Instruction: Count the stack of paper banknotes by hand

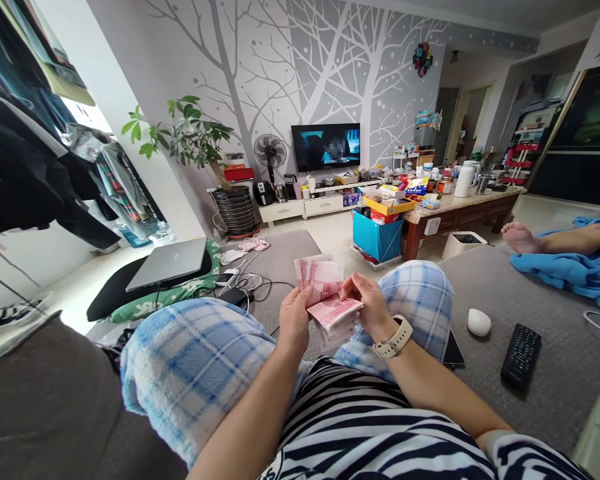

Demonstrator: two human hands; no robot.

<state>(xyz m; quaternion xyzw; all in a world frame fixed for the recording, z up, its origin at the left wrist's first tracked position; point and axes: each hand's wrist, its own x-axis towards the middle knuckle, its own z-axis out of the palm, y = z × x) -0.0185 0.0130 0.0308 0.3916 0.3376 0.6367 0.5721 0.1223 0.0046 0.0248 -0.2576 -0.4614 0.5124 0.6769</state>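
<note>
A stack of pink banknotes (336,312) is spread between my two hands, above my lap. My left hand (295,317) is closed round the left side of the notes, with its thumb on top. Some notes stand up and lean back, while the rest fan forward and hang below. My right hand (370,303), with a pale watch (395,337) on the wrist, has its thumb and fingers pinched at the notes' right upper edge. Its fingertips are partly hidden behind the paper. Under the hands are my knees in blue and white plaid trousers (200,360).
On the grey sofa to the right lie a white mouse (479,323), a black remote control (521,355) and another person's bare foot (521,238). At left a laptop (169,265) rests on cushions beside tangled cables (255,283). Ahead stands a cluttered table (473,199).
</note>
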